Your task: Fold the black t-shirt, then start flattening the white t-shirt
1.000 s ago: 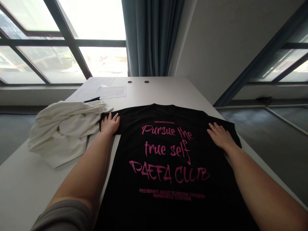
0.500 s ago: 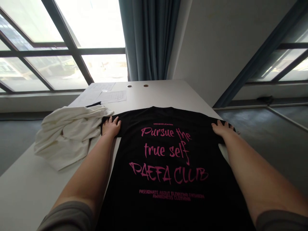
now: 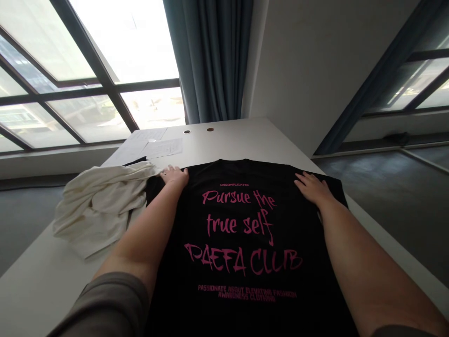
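Observation:
A black T-shirt [image 3: 242,262] with pink lettering lies spread on the white table [image 3: 245,140], its neckline toward the far end. On its left shoulder area rests my left hand [image 3: 175,176], palm down with the fingers apart. My right hand [image 3: 313,187] lies on the right shoulder area, fingers spread as well. Neither hand grips the cloth. Both sleeves extend outward beyond the hands. Left of the shirt a cream cloth [image 3: 101,201] is heaped, touching the left sleeve.
Printed papers [image 3: 163,148] lie at the far left of the table, near two round holes in its top. Beyond are windows [image 3: 122,42], a blue curtain [image 3: 210,61] and a pale wall [image 3: 298,61]. Grey floor shows on both sides.
Both my hands have moved inward from the sleeves to the shoulder areas, uncovering the right sleeve's end. The view has tilted slightly.

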The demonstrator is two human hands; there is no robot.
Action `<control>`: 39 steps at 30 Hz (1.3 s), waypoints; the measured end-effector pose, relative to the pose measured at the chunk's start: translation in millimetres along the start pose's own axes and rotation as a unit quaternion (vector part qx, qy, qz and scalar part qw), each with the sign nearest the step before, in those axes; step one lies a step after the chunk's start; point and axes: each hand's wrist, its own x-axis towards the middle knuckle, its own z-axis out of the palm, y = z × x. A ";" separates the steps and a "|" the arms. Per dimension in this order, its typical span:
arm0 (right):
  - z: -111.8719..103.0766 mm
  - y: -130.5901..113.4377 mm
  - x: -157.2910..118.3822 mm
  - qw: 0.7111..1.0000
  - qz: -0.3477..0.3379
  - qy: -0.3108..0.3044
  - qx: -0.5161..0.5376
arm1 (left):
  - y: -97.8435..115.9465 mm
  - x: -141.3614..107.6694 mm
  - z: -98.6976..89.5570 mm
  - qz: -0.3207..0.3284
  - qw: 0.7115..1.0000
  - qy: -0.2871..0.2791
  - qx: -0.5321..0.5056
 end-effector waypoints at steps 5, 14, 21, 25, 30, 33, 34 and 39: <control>7.1 6.4 5.0 0.999 -0.003 0.033 0.010 | 86.3 -32.6 28.3 0.216 0.975 -0.040 -0.038; 7.4 7.1 5.3 0.999 -0.007 0.038 -0.002 | 108.0 -5.1 42.5 0.178 0.980 -0.072 -0.058; 4.3 3.5 5.0 0.999 0.002 0.037 -0.008 | 107.4 -6.6 49.9 0.219 0.972 0.045 -0.072; 3.5 2.6 4.4 0.999 0.006 0.036 -0.012 | 105.8 -5.9 50.0 0.276 0.957 0.053 -0.071; 4.7 3.6 4.7 0.999 0.002 0.042 -0.012 | 106.3 2.7 46.2 0.285 0.956 -0.033 -0.064; 6.3 8.1 8.7 0.999 0.019 0.047 -0.003 | 110.2 4.6 43.6 0.254 0.964 -0.056 -0.060; 7.0 10.8 10.8 0.998 0.036 0.051 0.001 | 112.0 4.5 43.1 0.238 0.968 -0.059 -0.061; 13.6 30.3 23.7 0.985 0.155 0.062 0.037 | 118.1 3.8 45.4 0.134 0.987 -0.027 -0.083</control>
